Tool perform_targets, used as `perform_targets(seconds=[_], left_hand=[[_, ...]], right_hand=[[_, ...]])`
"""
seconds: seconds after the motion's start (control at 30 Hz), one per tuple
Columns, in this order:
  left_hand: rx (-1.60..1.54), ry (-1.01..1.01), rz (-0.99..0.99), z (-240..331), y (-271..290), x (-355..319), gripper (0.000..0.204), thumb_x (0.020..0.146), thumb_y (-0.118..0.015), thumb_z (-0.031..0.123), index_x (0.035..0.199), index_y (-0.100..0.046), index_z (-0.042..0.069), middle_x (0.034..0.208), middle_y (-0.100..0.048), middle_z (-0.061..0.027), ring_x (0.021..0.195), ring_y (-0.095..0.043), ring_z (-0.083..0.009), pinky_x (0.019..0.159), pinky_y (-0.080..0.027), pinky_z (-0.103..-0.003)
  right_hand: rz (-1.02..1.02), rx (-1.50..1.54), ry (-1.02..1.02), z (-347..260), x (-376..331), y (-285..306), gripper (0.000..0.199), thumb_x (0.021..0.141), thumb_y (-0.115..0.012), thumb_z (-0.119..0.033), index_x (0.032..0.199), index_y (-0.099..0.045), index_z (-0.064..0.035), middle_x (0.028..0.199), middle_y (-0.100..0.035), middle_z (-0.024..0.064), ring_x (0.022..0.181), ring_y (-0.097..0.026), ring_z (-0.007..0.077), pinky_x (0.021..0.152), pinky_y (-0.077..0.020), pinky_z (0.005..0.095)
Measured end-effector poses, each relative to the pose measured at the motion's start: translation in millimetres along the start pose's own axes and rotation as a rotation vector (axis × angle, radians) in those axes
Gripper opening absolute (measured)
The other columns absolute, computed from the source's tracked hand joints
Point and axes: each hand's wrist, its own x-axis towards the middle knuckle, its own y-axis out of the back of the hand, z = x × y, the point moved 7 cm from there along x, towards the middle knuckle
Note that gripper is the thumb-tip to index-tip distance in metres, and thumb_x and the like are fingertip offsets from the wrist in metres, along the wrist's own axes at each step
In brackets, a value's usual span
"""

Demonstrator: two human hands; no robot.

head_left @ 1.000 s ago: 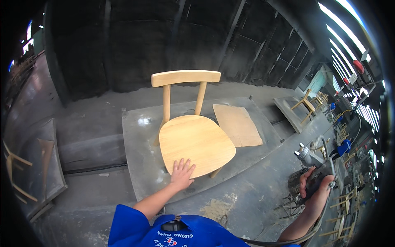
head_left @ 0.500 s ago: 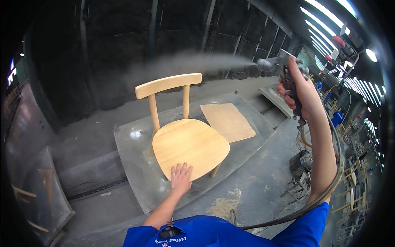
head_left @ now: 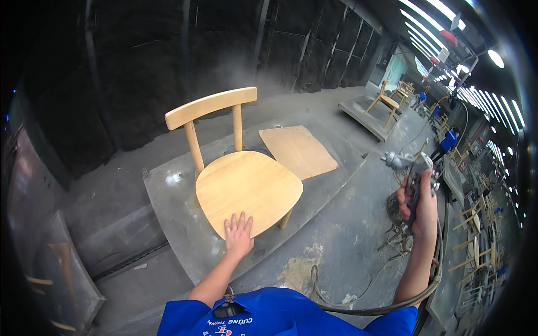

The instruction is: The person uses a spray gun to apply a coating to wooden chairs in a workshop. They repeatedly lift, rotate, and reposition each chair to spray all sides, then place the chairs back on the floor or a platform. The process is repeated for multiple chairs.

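A pale wooden chair [head_left: 249, 193] with a curved backrest stands on a flat grey platform [head_left: 168, 196]. My left hand [head_left: 239, 238] lies flat on the near edge of its seat, fingers spread. Out to the right, my right hand [head_left: 421, 201] is wrapped round the grip of a metal spray gun [head_left: 400, 161], its nozzle toward the left, apart from the chair. From the gun a hose [head_left: 440, 263] runs down along my right arm and across my front. No jet shows at the nozzle; a faint haze hangs behind the chair.
A brown cardboard sheet [head_left: 298, 150] lies on the platform right of the chair. Dark wall panels [head_left: 140, 61] stand behind. Another platform [head_left: 361, 119] with a chair [head_left: 385, 102] is farther back. A person in blue [head_left: 450, 140] stands at right, near several chair frames. A loose hose [head_left: 336, 299] trails on the floor.
My right hand has lowered the spray gun, and the spray jet has stopped, leaving haze. My left hand stays on the seat. The view has shifted slightly.
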Motion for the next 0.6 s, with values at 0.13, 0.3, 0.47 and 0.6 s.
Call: perform_targets(seconds=[0.13,0.3,0.47,0.6], left_hand=[[-0.024,-0.002,-0.005,1.4,-3.4,1.1,0.088,0.079,-0.078,0.033,0.155,-0.035,0.022,0.164,-0.026,-0.0097,0.151,-0.021,-0.0377,0.122,-0.014,-0.058],[-0.019,-0.014,-0.016,1.4,-5.8,2.7,0.086,0.081,-0.076,0.033,0.156,-0.034,0.021,0.164,-0.026,-0.0109,0.15,-0.021,-0.0385,0.121,-0.014,-0.06],[0.005,-0.053,0.006,1.7,-10.3,6.8,0.086,0.079,-0.078,0.026,0.155,-0.036,0.02,0.163,-0.028,-0.0119,0.148,-0.023,-0.0431,0.121,-0.016,-0.061],[0.013,-0.044,-0.056,-3.8,-8.6,25.6,0.081,0.082,-0.074,0.021,0.154,-0.039,0.017,0.162,-0.03,-0.0135,0.147,-0.025,-0.0467,0.119,-0.015,-0.064]], right_hand=[[0.006,0.123,-0.026,21.7,-32.9,-2.3,0.065,0.099,-0.038,-0.069,0.097,-0.056,-0.0064,0.062,-0.055,0.0053,0.039,-0.039,0.0083,0.036,-0.028,0.0228],[-0.182,0.114,-0.119,39.9,-78.1,-24.8,0.071,0.097,-0.039,-0.071,0.099,-0.056,-0.0027,0.064,-0.056,0.0082,0.041,-0.041,0.0105,0.04,-0.0308,0.0244],[-0.23,0.113,0.09,32.1,-105.4,-36.2,0.071,0.098,-0.039,-0.071,0.099,-0.055,-0.0012,0.066,-0.058,0.0085,0.044,-0.043,0.0092,0.042,-0.0324,0.0233],[-0.093,-0.087,-0.055,51.5,-117.0,-30.2,0.071,0.098,-0.039,-0.07,0.097,-0.056,-0.0015,0.067,-0.058,0.0072,0.046,-0.045,0.0084,0.043,-0.0326,0.0229]])
